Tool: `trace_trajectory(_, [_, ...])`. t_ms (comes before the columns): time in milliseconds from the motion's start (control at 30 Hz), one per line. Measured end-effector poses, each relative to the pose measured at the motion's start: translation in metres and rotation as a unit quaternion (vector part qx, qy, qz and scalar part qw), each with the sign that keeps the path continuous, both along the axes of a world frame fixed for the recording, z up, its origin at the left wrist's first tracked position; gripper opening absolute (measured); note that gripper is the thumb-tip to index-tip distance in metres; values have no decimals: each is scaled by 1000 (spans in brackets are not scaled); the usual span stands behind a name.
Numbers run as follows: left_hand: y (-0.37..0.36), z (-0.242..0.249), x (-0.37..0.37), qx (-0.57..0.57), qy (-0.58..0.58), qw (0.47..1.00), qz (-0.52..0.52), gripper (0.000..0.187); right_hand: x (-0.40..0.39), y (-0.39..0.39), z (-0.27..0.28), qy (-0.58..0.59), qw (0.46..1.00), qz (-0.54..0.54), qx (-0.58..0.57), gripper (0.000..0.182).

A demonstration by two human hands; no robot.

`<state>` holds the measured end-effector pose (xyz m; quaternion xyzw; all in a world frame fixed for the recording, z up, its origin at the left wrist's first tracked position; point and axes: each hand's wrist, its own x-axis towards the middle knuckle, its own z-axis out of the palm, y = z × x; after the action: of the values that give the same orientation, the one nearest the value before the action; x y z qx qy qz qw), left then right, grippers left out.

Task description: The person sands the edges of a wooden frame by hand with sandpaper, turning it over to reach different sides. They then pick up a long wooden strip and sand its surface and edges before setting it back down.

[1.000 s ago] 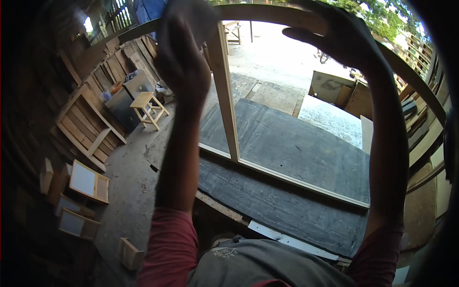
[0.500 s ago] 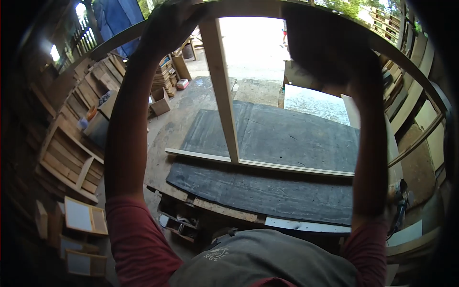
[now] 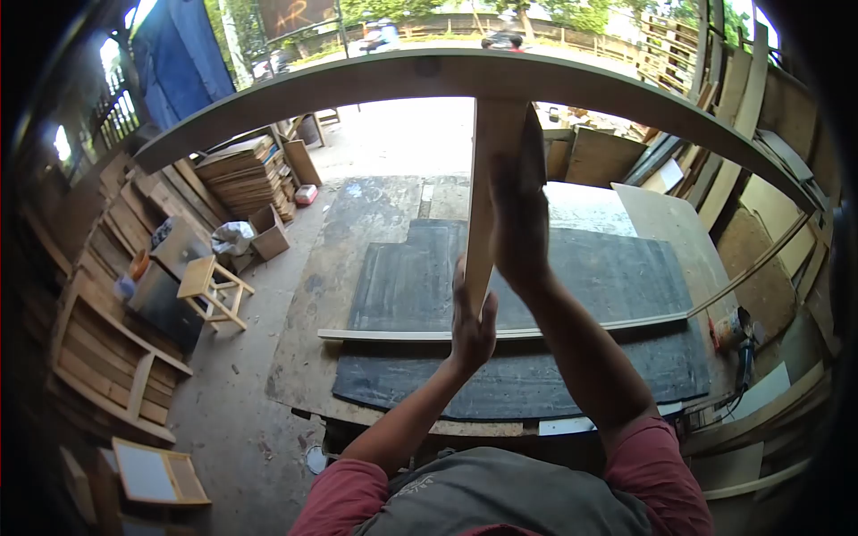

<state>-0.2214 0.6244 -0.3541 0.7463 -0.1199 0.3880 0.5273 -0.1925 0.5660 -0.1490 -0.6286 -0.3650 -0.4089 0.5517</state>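
Observation:
A wooden frame stands on the table: a wide top board [image 3: 357, 79], a middle post [image 3: 483, 170] and a thin bottom rail [image 3: 393, 336]. My left hand [image 3: 472, 326] is around the lower part of the post, fingers on its left side and thumb on its right. Higher up, my right hand [image 3: 521, 219] lies along the post's right side with fingers stretched upward, slightly blurred. Beneath the frame is a dark, scuffed sheet [image 3: 590, 263] on the worktable [image 3: 304, 330].
A small wooden stool [image 3: 214, 290] stands left of the table, near a cardboard box [image 3: 268, 232] and stacked wood pieces [image 3: 239, 174]. Boards lean along both sides. A power tool [image 3: 744, 362] with a cord lies at the right table edge. Vehicles pass beyond the opening.
Both hands have come down from the top board to the middle post, close to each other. The top board now sits lower in view, and the post appears further right.

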Motion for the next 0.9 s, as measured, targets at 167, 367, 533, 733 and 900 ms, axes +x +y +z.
trace_trajectory(167, [26, -4, -50, 61, 105, 992, -24, 65, -15, 5, -34, 12, 1000, -24, 2, 54])
trace_trajectory(367, [79, 283, -55, 352, -372, 828, 231, 48, 1, 0, -142, 50, 997, 20, -51, 60])
trace_trajectory(533, [64, 332, -24, 533, -225, 751, 319, 31, 11, 2, -26, -71, 993, 86, -38, 72])
trace_trajectory(733, [88, 331, 6, 493, -341, 783, 163, 20, 24, 3, -128, 18, 994, 102, -44, 70])
trace_trajectory(900, [130, 333, -8, 474, -270, 824, 155, 27, 21, 15, -117, 20, 997, 80, -6, 68])
